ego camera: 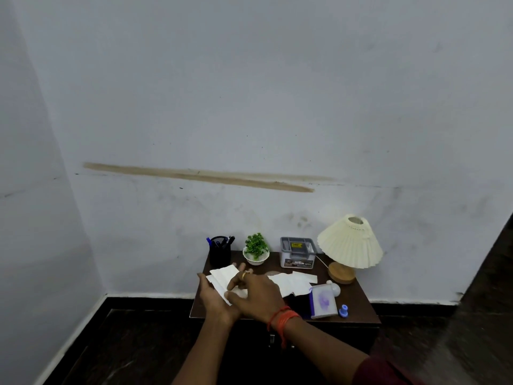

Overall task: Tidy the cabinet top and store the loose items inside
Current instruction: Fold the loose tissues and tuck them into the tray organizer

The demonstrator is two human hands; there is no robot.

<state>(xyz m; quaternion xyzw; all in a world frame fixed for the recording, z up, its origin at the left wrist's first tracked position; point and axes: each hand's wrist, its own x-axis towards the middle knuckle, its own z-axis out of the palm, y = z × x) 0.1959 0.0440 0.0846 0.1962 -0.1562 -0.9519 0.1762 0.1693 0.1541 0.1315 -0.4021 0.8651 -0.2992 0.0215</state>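
Observation:
A low dark-brown cabinet [358, 307] stands against the wall. My left hand [215, 301] lies palm up over its left front corner and carries a small stack of white paper slips [223, 277]. My right hand [256, 293], with a ring and an orange wrist thread, reaches across and pinches the stack's right edge. More loose white papers [294, 282] lie spread on the middle of the top. A purple-and-white box [322, 301] and a small blue cap-like piece [343, 311] sit near the front right.
Along the back stand a black pen holder [219, 255], a small green plant in a white bowl [256, 251], a grey organiser box [297, 252] and a lamp with a cream pleated shade [349, 241] on a wooden base. Dark floor surrounds the cabinet.

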